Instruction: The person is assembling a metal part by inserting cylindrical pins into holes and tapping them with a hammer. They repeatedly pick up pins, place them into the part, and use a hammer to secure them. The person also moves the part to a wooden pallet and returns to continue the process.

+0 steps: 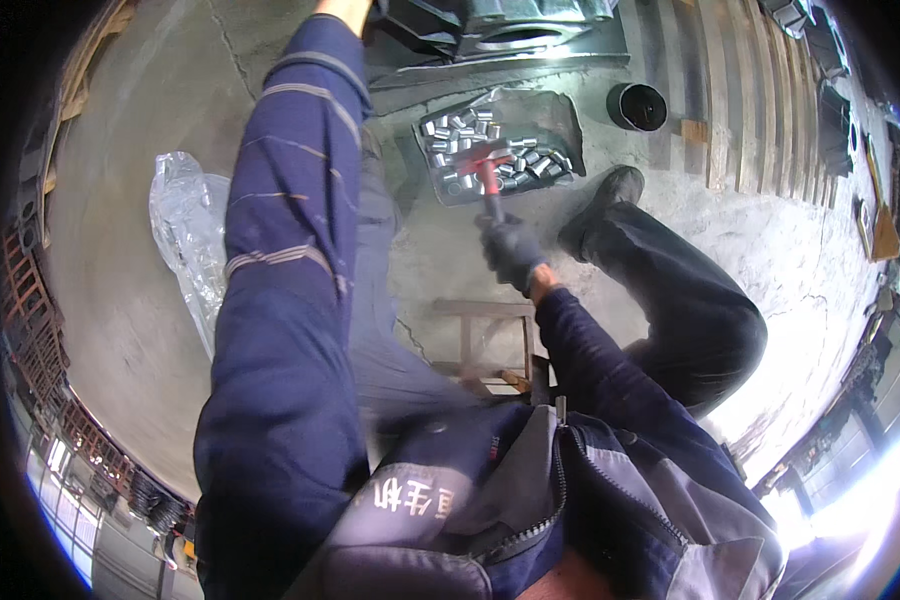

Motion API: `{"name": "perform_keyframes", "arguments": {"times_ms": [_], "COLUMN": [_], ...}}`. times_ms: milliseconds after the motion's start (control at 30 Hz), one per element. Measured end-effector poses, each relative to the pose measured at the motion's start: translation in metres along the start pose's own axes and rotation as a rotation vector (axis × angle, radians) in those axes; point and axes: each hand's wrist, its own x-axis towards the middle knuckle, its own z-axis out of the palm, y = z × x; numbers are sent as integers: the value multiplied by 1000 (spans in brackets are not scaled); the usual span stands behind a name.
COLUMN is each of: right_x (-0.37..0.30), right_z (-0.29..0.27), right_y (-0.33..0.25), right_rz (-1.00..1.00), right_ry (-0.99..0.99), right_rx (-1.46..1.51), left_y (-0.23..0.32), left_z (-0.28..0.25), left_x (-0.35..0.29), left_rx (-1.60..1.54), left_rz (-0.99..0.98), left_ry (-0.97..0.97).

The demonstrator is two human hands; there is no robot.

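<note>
My right hand [512, 250], in a dark glove, is closed round the handle of a hammer [490, 178] with red on its handle and neck. The hammer's head is blurred and hangs over a shallow dark tray [560, 112]. Many small silvery metal cylinders [535, 165] lie loose in that tray. My left arm [300, 170] stretches up to the top edge, where only the bare wrist shows; the hand itself is cut off. Near that wrist stands a large dark metal casting [530, 38] with a rounded opening, partly out of view.
A round black container [638, 107] stands right of the tray, beside wooden slats [715, 100]. Clear plastic sheeting [185, 220] lies on the floor left of my arm. A small metal-framed stool [485, 310] is between my legs. My right shoe [620, 188] rests near the tray.
</note>
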Motion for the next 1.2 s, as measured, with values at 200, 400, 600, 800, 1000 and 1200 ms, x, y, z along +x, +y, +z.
{"name": "perform_keyframes", "arguments": {"times_ms": [200,400,600,800,1000,1200], "right_x": [46,104,134,145,169,131], "right_z": [-18,-79,-70,-69,-97,-100], "right_y": [7,-33,-37,-35,-39,-52], "right_rz": [-394,-307,-239,-238,-263,-191], "right_ry": [402,676,610,615,490,124], "right_rx": [-201,-979,-1113,-926,-864,198], "left_y": [-20,-30,-45,-28,36,68], "left_z": [4,5,1,1,-24,-40], "left_x": [8,17,23,14,-13,-22], "left_rx": [-33,-73,-125,33,201,152], "left_rz": [8,8,26,0,-113,-285], "left_ry": [33,64,99,77,-2,-30]}}
